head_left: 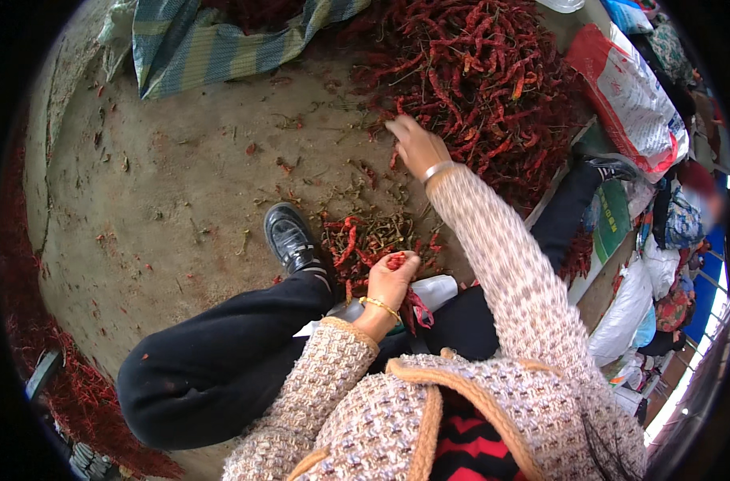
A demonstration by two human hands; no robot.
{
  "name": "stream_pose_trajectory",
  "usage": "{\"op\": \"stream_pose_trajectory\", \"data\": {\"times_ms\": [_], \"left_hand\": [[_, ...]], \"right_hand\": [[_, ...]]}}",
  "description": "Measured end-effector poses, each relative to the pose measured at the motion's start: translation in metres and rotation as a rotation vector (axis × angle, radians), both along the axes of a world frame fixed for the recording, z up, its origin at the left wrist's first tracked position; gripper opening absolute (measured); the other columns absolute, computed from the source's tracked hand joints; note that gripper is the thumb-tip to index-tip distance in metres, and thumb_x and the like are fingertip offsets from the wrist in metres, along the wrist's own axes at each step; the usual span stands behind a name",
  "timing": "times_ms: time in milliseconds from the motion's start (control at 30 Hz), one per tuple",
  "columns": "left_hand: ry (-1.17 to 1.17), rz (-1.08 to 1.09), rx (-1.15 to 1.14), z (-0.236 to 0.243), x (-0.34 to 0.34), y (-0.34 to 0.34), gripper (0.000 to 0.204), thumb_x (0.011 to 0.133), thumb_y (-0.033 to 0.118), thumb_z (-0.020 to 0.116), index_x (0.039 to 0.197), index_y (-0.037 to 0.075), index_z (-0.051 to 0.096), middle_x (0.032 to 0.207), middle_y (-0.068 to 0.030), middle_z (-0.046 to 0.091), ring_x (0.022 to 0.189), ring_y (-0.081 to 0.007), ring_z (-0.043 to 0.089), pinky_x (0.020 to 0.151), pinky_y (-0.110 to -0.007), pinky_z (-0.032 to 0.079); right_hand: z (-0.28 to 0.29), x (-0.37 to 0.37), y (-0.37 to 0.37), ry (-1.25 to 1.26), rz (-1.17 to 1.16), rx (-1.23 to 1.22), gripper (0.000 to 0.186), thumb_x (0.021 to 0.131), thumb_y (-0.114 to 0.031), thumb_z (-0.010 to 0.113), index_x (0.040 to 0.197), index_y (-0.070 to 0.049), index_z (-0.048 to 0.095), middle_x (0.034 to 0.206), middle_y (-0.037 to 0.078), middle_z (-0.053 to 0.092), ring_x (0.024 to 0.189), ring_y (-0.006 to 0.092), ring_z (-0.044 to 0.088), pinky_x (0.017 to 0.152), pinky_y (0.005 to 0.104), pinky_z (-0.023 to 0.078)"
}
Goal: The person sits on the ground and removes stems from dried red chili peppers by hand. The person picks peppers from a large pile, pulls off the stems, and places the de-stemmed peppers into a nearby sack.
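Dried red chillies (485, 72) lie in a large heap at the far right. At the heap's near left edge, my right hand (419, 147) reaches out with its fingers apart, a little blurred and with nothing visible in them. Closer to my body, my left hand (390, 282) is closed around a dried red chilli (396, 260), part of which shows between thumb and fingers. Just beyond that hand is a small pile of chilli stems (385, 232) mixed with several red chillies. Pale sheeting (435, 292) lies under my left hand, partly covered.
A striped woven sheet (212, 60) lies at the far left. A white and red sack (633, 100) stands right of the heap, with white sacks (631, 309) nearer. My shoe (291, 238) rests on the stem-littered concrete floor (164, 184). A person (693, 200) is at the right.
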State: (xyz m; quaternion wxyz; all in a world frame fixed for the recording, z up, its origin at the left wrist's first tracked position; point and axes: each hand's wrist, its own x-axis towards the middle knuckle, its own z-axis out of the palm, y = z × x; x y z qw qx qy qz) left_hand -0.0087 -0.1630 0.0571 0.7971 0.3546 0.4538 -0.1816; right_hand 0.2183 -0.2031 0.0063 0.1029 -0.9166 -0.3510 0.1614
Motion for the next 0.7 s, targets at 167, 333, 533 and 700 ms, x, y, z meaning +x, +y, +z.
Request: {"op": "stream_pose_trajectory", "data": {"times_ms": [167, 333, 533, 700], "left_hand": [[0.024, -0.012, 0.017, -0.002, 0.004, 0.002, 0.010, 0.082, 0.008, 0.066, 0.092, 0.005, 0.064, 0.070, 0.0018, 0.059, 0.055, -0.0054, 0.049, 0.050, -0.021, 0.038], [0.042, 0.067, 0.014, -0.003, -0.001, 0.007, 0.008, 0.086, 0.012, 0.062, 0.091, 0.005, 0.064, 0.073, -0.0002, 0.062, 0.057, -0.0067, 0.051, 0.052, -0.021, 0.040], [-0.011, 0.125, 0.066, -0.004, -0.003, 0.007, 0.015, 0.090, 0.017, 0.058, 0.093, 0.002, 0.062, 0.083, -0.0030, 0.066, 0.073, -0.0100, 0.058, 0.071, -0.024, 0.046], [-0.008, 0.180, 0.110, -0.002, -0.004, 0.004, 0.018, 0.090, 0.019, 0.060, 0.092, 0.001, 0.063, 0.085, -0.0005, 0.065, 0.073, -0.0062, 0.055, 0.069, -0.021, 0.044]], "right_hand": [[-0.039, 0.001, 0.026, -0.186, 0.124, -0.136, 0.017, 0.078, 0.004, 0.057, 0.095, 0.002, 0.054, 0.101, 0.019, 0.055, 0.072, 0.0274, 0.062, 0.059, 0.0332, 0.055], [-0.047, -0.052, 0.006, 0.257, -0.229, 0.139, 0.019, 0.083, -0.018, 0.063, 0.091, 0.000, 0.062, 0.090, 0.011, 0.062, 0.069, 0.0196, 0.063, 0.063, 0.0349, 0.052], [-0.024, -0.066, -0.041, 0.915, -0.862, 0.460, 0.024, 0.084, -0.022, 0.066, 0.095, 0.000, 0.063, 0.081, 0.006, 0.065, 0.062, 0.0085, 0.058, 0.048, 0.0237, 0.045], [-0.010, -0.068, -0.059, 1.210, -0.936, 0.669, 0.023, 0.085, -0.019, 0.066, 0.096, 0.001, 0.061, 0.082, 0.006, 0.065, 0.062, 0.0069, 0.057, 0.045, 0.0187, 0.043]]}}
